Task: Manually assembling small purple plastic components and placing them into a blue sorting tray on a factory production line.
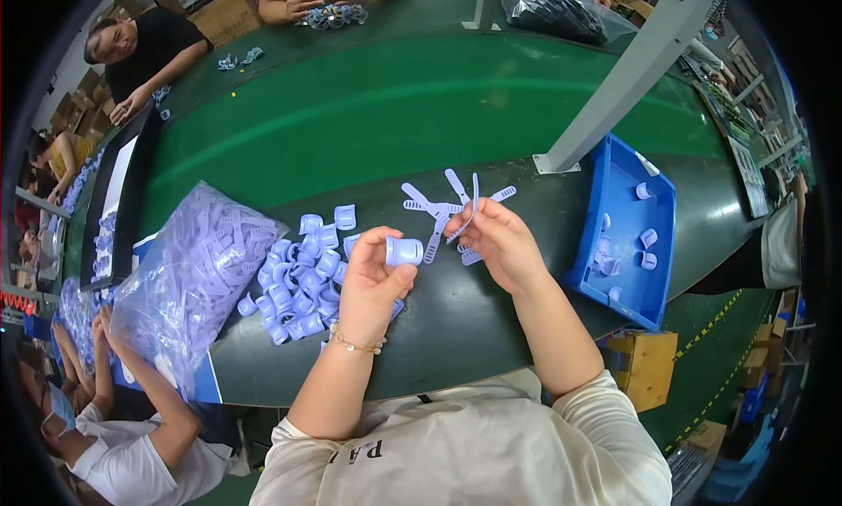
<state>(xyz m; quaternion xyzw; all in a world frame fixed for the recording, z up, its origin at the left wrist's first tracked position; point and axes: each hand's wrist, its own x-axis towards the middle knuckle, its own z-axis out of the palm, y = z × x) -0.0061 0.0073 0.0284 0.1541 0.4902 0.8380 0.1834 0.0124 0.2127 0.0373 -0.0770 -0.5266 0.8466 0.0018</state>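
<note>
Between the thumb and fingers of my left hand (368, 287) is a lavender curved plastic buckle piece (404, 252) with a slot in it. To its right, my right hand (504, 247) pinches a thin lavender strap (474, 195), seen nearly edge-on and standing upright. The two held parts are apart. Several slotted lavender straps (436, 212) lie crossed on the dark table just beyond and between my hands. Left of my left hand is a loose heap of lavender buckle pieces (303, 287), partly hidden behind my wrist.
A clear bag (189, 269) full of lavender straps lies left of the heap. At right stands a blue bin (630, 221) with several lavender pieces inside, beside a grey metal post (623, 76). Beyond runs a green conveyor belt (368, 103). Other people work at left and across.
</note>
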